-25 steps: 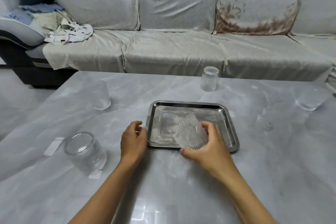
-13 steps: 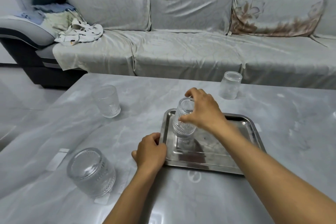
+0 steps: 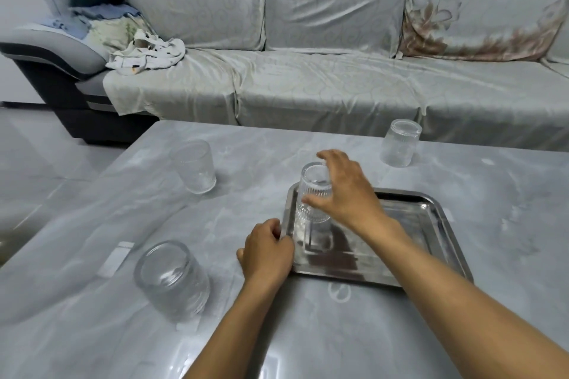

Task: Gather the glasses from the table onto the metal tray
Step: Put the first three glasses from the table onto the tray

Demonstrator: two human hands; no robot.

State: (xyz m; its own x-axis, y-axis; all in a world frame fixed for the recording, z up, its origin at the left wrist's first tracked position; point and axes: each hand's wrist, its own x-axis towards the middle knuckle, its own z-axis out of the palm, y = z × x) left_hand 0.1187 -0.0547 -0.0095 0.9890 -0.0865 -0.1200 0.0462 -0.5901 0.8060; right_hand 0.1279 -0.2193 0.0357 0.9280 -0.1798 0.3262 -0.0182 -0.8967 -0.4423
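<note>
Fingers [image 3: 331, 160] of the right hand [image 3: 345, 194] spread loosely round the ribbed glass [image 3: 312, 194], thumb low on the near side, tips curled over the upturned base; whether gripping or only just touching, cannot tell for certain, though appears held. Left hand [image 3: 266, 252] curled shut against the near-left rim of the metal tray [image 3: 443, 224], steadying it on the grey table [image 3: 508, 194].

A second ago, carried tilted low over the front edge of the tray; half a second ago, brought upright to the back-left corner. Now standing there on the tray floor, mouth down, base up, long axis vertical. First glass as good as delivered, then; only the letting go left for it.

Three more in sight, out on the table: one near glass [image 3: 172, 280] left of the left hand, mouth down; one far-left glass [image 3: 197, 168], looks mouth up; one far-right glass [image 3: 400, 143] beyond the tray, mouth down. All upright, long axes vertical, none lying over. Plenty of bare tray to the right for them. Most of the gathering yet to do.
</note>
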